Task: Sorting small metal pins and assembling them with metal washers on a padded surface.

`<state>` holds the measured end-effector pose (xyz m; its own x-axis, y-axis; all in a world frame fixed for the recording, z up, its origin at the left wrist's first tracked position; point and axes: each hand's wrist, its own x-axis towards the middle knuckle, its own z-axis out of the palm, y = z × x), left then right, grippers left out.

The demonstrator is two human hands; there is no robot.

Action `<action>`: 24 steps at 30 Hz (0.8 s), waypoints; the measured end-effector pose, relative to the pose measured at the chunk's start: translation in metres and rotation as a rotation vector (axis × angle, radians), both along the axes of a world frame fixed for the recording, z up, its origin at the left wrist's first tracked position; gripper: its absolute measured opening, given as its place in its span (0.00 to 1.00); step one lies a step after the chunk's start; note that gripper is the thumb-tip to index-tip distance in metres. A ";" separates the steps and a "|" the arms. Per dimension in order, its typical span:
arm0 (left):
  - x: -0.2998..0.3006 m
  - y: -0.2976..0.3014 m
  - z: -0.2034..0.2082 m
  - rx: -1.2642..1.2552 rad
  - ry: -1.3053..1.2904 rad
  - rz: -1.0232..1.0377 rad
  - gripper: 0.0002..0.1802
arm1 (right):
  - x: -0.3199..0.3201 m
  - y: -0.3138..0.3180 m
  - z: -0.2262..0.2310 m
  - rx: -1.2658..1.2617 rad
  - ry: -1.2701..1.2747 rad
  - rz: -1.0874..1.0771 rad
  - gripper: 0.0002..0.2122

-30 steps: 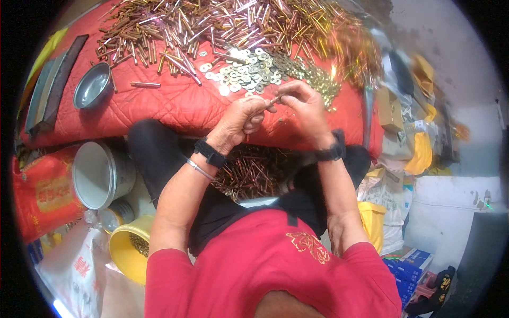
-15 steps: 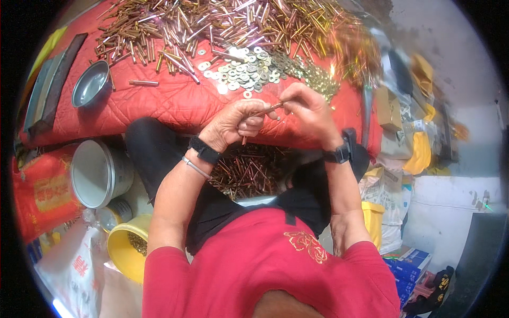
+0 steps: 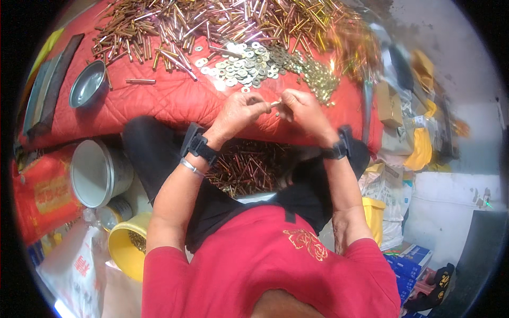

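Just past the near edge of the red quilted cover (image 3: 175, 100), my two hands meet with a slim metal rod (image 3: 275, 104) between them. My left hand (image 3: 241, 112) is closed, its thumb and fingers pinching one end. At the other end, the curled fingers of my right hand (image 3: 303, 112) close on the rod; only a short piece shows between the hands. Beyond them lies a heap of flat round washers (image 3: 246, 66), with a pile of small brassy pieces (image 3: 321, 82), likely nuts, to its right. A large pile of copper-coloured rods (image 3: 222, 24) spreads behind.
A metal bowl (image 3: 89, 87) and a single loose rod (image 3: 141, 81) lie on the left of the cover. Between my legs, more rods (image 3: 246, 167) fill a container. A white bucket (image 3: 90, 172) and a yellow bucket (image 3: 124, 249) stand at left. Cardboard boxes (image 3: 389, 103) crowd the right.
My left hand has turned over, and the rod's tail no longer shows below its fingers. My right hand has dropped slightly, its fingers now lower around the rod's end.
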<state>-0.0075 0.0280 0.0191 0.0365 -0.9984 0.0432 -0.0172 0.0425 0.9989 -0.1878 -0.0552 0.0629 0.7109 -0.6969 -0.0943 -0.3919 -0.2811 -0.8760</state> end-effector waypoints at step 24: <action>0.004 -0.001 0.007 0.253 0.433 -0.034 0.09 | 0.018 0.008 0.002 -0.324 -0.167 -0.153 0.16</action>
<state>-0.0031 0.0274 0.0264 -0.0349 -0.9766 -0.2123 0.3988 -0.2084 0.8930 -0.1701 -0.0468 0.0650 0.5833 -0.7709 0.2559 -0.3101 -0.5026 -0.8070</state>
